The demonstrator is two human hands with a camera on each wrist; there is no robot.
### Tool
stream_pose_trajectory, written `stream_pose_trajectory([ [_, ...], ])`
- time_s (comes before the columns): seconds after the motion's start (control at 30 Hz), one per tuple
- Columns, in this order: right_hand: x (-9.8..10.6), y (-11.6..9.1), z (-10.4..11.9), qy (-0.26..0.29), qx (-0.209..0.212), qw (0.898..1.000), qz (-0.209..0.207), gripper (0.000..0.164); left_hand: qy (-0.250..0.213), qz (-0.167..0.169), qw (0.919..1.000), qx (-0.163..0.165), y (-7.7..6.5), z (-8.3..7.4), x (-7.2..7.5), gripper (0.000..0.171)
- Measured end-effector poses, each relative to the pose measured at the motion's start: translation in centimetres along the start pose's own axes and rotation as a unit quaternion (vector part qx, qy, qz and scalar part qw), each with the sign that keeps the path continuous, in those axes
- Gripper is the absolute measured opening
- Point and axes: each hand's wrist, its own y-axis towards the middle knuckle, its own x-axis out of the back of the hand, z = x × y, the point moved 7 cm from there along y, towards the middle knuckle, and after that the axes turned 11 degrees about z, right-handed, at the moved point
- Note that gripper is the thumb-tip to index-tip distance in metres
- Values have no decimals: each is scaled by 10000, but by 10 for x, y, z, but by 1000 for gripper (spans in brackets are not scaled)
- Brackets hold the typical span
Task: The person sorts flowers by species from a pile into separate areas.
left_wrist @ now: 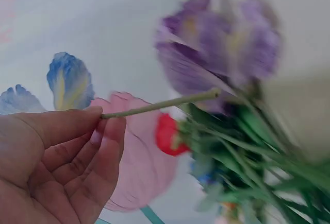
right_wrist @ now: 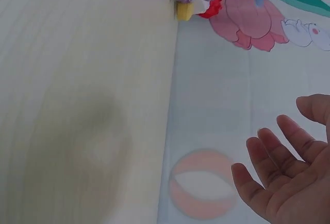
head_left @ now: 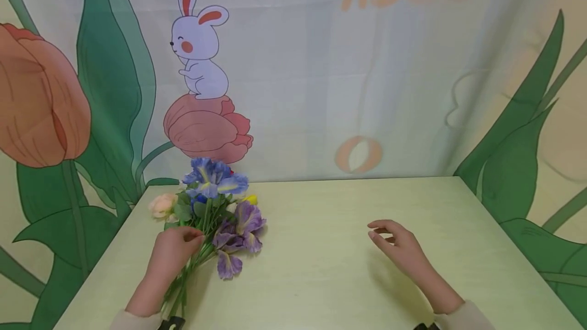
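Note:
My left hand (head_left: 176, 248) pinches a thin green stem (left_wrist: 160, 105) between thumb and fingers, and its cut end sticks out past the fingertips. The stem appears to belong to the blue iris (head_left: 208, 177), whose petals show behind the hand in the left wrist view. Beside and beneath that hand lies a bunch of flowers on the table: a purple iris (head_left: 247, 218), a pale peach bloom (head_left: 162, 205), a yellow flower (head_left: 250, 199) and a red flower (left_wrist: 169, 135). Above the table's right half hovers my right hand (head_left: 401, 246), its fingers loosely bent around nothing.
The pale table (head_left: 316, 248) ends at a back edge against a printed curtain (head_left: 293, 65) with a rabbit and tulips. Long green stems (head_left: 181, 289) from the bunch reach toward the near left of the table.

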Motion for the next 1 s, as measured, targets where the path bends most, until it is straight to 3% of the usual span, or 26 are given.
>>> stream_pose_trajectory([
  [0.2, -15, 10, 18, 535, 35, 9984, 178, 26, -454, -207, 9981, -375, 0, -37, 0, 20],
  [0.47, -37, 23, 45, 1356, 151, 9900, 358, 26, -1275, -100, 9894, -693, 10, -79, -23, 16],
  [0.8, -66, 34, 68, 1958, 194, 9778, 717, 26, -2088, -4, 9726, -1023, 22, -110, -51, 11],
  [1.0, -88, 43, 77, 2158, 196, 9721, 903, 25, -2533, 157, 9582, -1317, 30, -127, -63, 12],
])
